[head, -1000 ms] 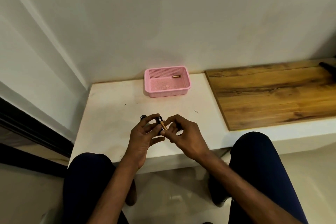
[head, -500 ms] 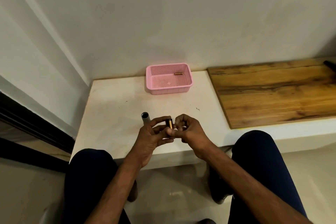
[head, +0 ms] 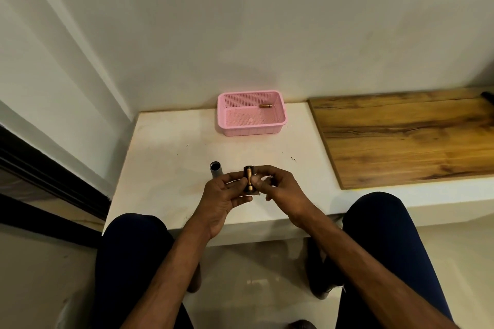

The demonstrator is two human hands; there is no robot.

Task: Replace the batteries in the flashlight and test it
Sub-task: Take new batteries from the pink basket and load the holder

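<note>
I see both hands meet above the near edge of the smooth white worktop (head: 173,163): left hand (head: 222,195) and right hand (head: 280,187) pinch, fingertips curled, a small black plastic battery holder (head: 246,171) with a copper-coloured cylindrical battery (head: 249,180) seated lengthwise. A grey flashlight tube (head: 215,170) stands upright just beside the left fingers, its mouth open. A pink perforated plastic basket (head: 251,131) holding another copper battery (head: 265,106) sits by the wall, a broad stretch of worktop before it, a grainy wooden board (head: 401,141) to the right

Home-like corner: white stone ledge (head: 165,168), wooden board (head: 401,141).
</note>
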